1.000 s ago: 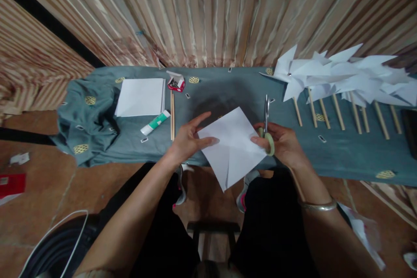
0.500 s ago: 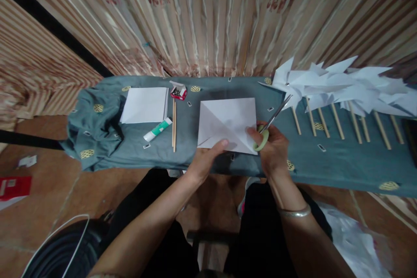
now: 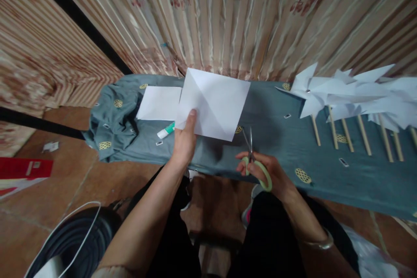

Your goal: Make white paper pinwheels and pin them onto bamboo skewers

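Note:
A creased square of white paper [image 3: 215, 102] is raised above the cloth, pinched at its lower left by my left hand [image 3: 186, 141], thumb on top. Diagonal fold lines cross the sheet. My right hand [image 3: 269, 171] grips a pair of scissors [image 3: 263, 175] with pale green handles, fingers through the loops. Their blades are slightly apart and point up, just below the paper's lower right corner, not touching it. Behind the sheet's left edge lies a stack of white paper [image 3: 159, 103]. A green and white glue stick [image 3: 166, 130] is partly covered by the held sheet.
Several white paper pinwheels [image 3: 342, 91] on wooden sticks [image 3: 364, 135] lie along the right of the cloth-covered table [image 3: 325, 178]. A striped curtain [image 3: 221, 21] hangs behind. On the floor are a red packet [image 3: 26, 167] and a dark round object [image 3: 87, 234] with a white cord.
My left hand has lifted the paper off the table and turned it, moving left. My right hand has let go of the paper and swung the scissors down, blades pointing up and parted.

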Demonstrator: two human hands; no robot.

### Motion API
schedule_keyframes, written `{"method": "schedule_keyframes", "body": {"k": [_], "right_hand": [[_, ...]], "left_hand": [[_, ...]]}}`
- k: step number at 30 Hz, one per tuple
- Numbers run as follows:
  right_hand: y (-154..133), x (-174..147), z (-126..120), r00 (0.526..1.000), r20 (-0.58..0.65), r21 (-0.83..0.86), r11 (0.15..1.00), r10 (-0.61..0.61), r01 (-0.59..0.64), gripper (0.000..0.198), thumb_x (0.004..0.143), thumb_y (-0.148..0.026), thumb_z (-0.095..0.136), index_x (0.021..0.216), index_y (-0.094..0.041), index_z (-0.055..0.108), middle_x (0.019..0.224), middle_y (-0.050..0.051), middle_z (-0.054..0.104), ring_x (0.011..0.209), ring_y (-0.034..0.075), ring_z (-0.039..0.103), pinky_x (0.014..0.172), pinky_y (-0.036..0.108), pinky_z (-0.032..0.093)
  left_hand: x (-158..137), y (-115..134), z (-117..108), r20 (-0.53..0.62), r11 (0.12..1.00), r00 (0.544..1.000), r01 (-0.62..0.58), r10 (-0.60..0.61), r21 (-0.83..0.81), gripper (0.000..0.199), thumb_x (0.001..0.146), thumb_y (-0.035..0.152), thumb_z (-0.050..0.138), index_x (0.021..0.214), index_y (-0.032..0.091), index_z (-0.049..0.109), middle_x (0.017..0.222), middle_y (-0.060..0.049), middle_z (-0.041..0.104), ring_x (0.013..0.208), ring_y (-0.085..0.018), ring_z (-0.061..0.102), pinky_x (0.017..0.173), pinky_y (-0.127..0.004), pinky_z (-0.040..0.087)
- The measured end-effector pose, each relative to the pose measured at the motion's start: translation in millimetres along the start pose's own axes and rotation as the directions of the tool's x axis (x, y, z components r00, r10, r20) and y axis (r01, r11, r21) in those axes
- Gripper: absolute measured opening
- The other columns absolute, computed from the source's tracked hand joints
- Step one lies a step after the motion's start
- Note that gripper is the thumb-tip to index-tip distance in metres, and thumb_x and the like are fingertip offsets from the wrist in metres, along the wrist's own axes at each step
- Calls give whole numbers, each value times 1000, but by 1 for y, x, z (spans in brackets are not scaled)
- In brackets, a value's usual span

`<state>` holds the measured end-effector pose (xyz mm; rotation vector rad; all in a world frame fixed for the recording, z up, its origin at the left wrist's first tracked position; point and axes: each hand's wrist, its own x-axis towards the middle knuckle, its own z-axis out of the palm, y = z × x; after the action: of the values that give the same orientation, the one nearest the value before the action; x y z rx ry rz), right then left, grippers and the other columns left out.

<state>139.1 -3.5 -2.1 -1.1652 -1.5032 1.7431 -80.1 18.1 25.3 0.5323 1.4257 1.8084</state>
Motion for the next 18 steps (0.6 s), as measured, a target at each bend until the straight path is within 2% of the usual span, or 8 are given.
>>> {"method": "schedule_keyframes", "body": {"k": [3, 7, 12, 18], "right_hand": [[2, -3, 0, 994, 103, -93, 995, 44, -35, 44, 73, -54, 70, 97, -16, 70, 75, 5, 70, 61, 16, 60, 58, 29, 48], [-2, -2, 1, 978, 182, -151, 985, 105, -77, 45, 73, -55, 69, 95, -16, 71, 72, 4, 68, 60, 15, 58, 59, 28, 46], [-6, 1, 5, 967, 219, -148, 984, 127, -95, 41, 73, -52, 69, 91, -15, 70, 68, 2, 67, 59, 13, 57, 57, 26, 44], [-4, 1, 7, 967, 231, -141, 987, 105, -73, 34, 75, -47, 69, 87, -16, 70, 66, 1, 66, 56, 12, 55, 53, 25, 41]], "left_hand": [[3, 2, -4, 3, 999, 999, -33, 33, 14, 36, 87, 28, 66, 122, 19, 63, 131, -7, 65, 132, -22, 53, 118, -40, 32], [-1, 5, -2, 5, 1000, 1000, 12, -12, -10, 33, 89, 22, 61, 122, 16, 62, 131, -9, 64, 128, -23, 56, 114, -39, 39], [-8, 4, 0, 37, 998, 997, 69, -69, -1, 33, 89, 25, 62, 122, 20, 61, 126, -6, 67, 127, -25, 57, 108, -39, 45], [-9, -1, -5, 121, 1000, 993, 0, 0, -4, 31, 87, 25, 63, 118, 20, 65, 126, -6, 67, 130, -24, 54, 113, -37, 38]]}}
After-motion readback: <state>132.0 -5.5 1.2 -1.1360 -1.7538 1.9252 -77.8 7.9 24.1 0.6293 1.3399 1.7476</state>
